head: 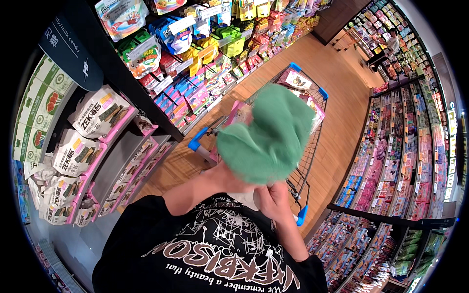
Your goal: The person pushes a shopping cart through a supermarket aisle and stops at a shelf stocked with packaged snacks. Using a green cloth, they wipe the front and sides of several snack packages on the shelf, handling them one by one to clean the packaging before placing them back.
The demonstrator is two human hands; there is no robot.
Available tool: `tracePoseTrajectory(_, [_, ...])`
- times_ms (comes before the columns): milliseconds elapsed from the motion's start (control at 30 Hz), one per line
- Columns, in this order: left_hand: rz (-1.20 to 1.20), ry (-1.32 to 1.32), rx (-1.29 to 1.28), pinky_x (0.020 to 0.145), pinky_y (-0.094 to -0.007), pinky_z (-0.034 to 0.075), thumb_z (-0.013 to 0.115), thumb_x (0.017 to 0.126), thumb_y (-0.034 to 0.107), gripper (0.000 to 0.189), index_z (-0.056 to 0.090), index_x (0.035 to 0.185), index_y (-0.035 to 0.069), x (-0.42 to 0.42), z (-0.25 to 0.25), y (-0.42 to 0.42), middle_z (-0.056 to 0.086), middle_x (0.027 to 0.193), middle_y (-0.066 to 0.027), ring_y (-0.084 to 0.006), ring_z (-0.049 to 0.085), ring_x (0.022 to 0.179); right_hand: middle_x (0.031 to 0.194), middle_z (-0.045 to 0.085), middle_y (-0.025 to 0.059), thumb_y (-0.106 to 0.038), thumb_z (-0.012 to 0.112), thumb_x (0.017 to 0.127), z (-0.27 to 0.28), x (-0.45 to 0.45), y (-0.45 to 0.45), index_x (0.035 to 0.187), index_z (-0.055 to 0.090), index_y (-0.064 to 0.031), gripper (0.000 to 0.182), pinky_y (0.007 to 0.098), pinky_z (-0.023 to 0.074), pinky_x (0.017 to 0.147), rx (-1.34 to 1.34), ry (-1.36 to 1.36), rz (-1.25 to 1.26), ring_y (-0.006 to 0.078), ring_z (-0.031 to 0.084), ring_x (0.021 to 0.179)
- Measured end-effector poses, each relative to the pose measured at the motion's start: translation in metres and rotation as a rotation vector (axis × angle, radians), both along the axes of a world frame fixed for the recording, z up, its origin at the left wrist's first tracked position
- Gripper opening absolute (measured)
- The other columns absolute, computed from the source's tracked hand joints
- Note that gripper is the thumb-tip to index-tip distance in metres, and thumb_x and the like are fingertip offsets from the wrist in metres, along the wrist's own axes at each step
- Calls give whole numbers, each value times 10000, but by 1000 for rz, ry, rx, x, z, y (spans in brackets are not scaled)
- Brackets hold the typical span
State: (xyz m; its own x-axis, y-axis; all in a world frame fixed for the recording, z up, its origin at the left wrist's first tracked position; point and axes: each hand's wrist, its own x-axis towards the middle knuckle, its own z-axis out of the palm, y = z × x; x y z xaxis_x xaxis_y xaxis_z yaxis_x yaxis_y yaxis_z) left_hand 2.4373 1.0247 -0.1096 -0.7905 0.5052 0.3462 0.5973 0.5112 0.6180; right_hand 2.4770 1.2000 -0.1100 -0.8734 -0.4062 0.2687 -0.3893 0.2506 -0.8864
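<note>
A large green cloth thing (267, 135), shaped like a soft cap and blurred, fills the space before me. It hides most of the fingers of my left hand (220, 175), so its grip cannot be made out. Just below its edge, my right hand (273, 199) has its fingers curled on a pale thin item (244, 199) that shows between the hands. Beyond them stands a wire shopping cart (311, 146) with blue plastic corners. Packaged goods (298, 80) lie in its far end, and a pink package (240, 113) is partly covered by the green cloth.
Candy pouches hang on a display rack (205, 47) at the upper left. Seaweed snack bags (78, 152) line grey shelves close on the left. Curved shelves (397, 157) of packaged goods run along the right. Far off on the wooden floor (304, 51) is another person (390, 47), near an orange cart (340, 40).
</note>
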Motion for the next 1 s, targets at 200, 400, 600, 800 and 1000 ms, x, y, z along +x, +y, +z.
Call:
tracePoseTrajectory(200, [191,479,76,1019,-559,380,636,838,275,322,686,1135,163,-8,15,-4,644,1212,-75,-323,614,1049,1082,652,190,-93,550,963,7,2,5,1101,646,28,207,412,444,960,177,-79,42,341,616,1047])
tracePoseTrajectory(400, [213,414,-54,1032,-535,383,615,892,249,292,684,1154,140,-15,-22,-8,646,1203,-83,-336,600,1083,1295,484,248,-94,506,996,19,-3,-6,1194,608,13,247,442,357,1038,13,-78,7,388,480,1206])
tracePoseTrajectory(600, [30,212,316,915,-478,459,622,922,191,233,690,1128,104,18,-24,13,656,1167,-87,-305,619,1053,1312,522,190,-158,459,1041,-14,1,1,1255,561,56,319,399,340,1065,-258,-173,-162,290,481,1227])
tracePoseTrajectory(800, [-21,214,321,922,-473,462,622,931,157,260,666,1168,62,41,-15,13,654,1175,-103,-313,617,1069,1165,635,106,-216,441,1054,5,3,-4,1240,563,46,344,306,457,911,-503,-351,-391,173,591,1060])
tracePoseTrajectory(1000, [-133,298,244,902,-472,481,628,911,115,254,671,1152,52,56,-43,14,665,1145,-109,-321,628,1042,1230,619,135,-283,467,1029,-15,11,15,1336,480,-4,415,392,521,913,-667,-526,-533,241,632,1071])
